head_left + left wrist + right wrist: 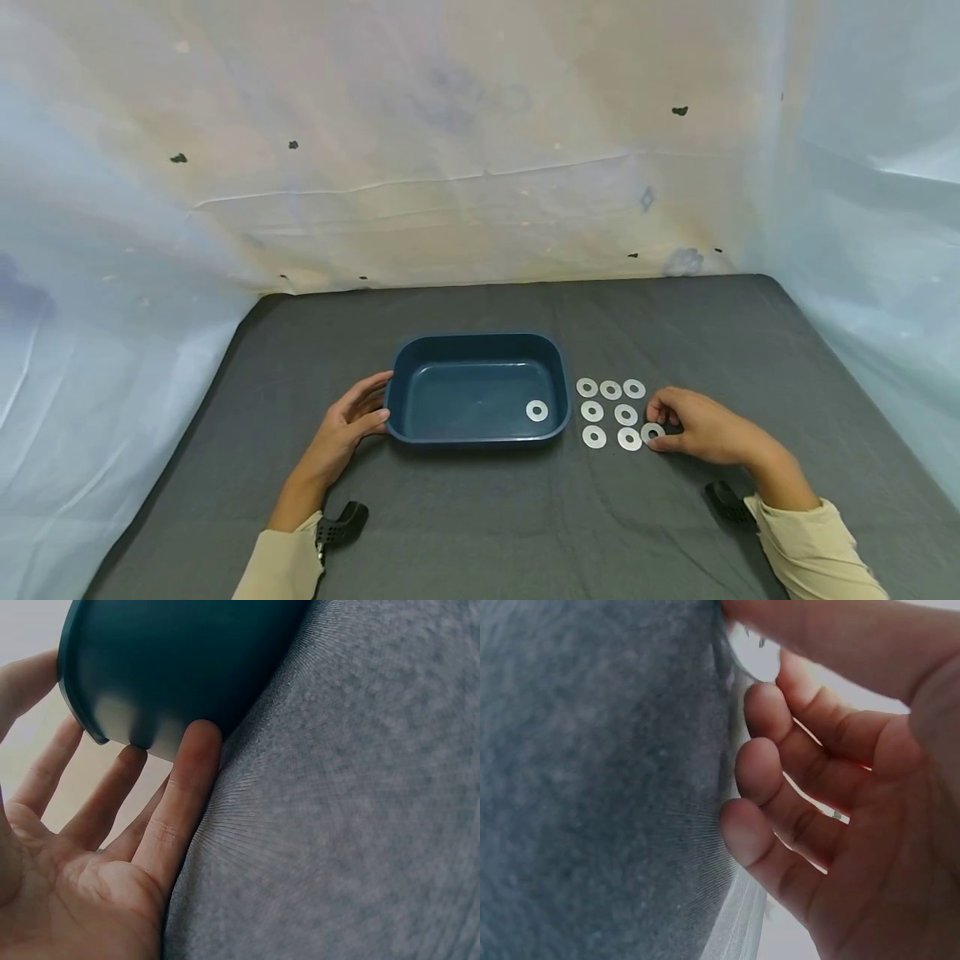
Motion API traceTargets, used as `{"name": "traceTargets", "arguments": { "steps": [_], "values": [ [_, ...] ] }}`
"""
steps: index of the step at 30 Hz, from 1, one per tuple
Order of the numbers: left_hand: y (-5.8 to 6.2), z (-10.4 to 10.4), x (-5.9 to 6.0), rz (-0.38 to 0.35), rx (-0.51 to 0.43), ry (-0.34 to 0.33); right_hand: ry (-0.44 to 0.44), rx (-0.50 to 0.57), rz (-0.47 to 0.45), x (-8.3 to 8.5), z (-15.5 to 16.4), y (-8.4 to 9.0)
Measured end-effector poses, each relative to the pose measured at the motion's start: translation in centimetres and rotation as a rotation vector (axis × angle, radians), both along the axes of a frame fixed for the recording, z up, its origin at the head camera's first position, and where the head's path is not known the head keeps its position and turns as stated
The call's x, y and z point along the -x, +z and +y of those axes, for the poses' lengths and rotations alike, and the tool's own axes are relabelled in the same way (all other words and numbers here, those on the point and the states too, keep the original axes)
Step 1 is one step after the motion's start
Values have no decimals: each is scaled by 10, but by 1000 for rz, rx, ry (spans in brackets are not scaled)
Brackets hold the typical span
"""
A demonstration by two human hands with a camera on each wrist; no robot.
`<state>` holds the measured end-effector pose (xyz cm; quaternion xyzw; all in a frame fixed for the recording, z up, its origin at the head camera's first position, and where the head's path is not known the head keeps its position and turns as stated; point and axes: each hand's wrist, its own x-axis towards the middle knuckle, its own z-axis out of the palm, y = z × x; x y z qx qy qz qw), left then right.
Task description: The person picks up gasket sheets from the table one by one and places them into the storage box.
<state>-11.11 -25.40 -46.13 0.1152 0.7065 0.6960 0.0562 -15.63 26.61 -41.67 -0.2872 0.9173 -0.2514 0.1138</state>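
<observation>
Left hand (351, 419), fingers straight, touches the dark blue plastic tray's (420, 354) left wall; right hand (693, 425) pinches a flat silver metal washer (652, 432) right of it.

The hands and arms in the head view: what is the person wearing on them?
Both hands, the left hand and the right hand, are bare: no gloves, rings or watch show. Each forearm ends in a light beige long sleeve, pushed back a little from the wrist. A small black device sits under the left wrist, and a similar black one sits by the right wrist.
</observation>
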Motion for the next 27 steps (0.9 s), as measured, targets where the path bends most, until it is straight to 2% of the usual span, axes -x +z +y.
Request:
{"name": "traceTargets", "arguments": {
  "steps": [9,12,18,21,27],
  "values": [
    [0,1,1,17,-1,-12,39,54,-20,-3,6,-3],
    [-1,0,0,27,-4,-12,59,60,-60,-3,10,-2],
    [-1,2,0,-1,4,16,109,78,-107,-2,16,3],
    [0,2,0,-9,6,26,112,88,-96,-2,17,3],
    [0,1,-3,-11,14,16,105,89,-144,0,17,2]
  ]
}}
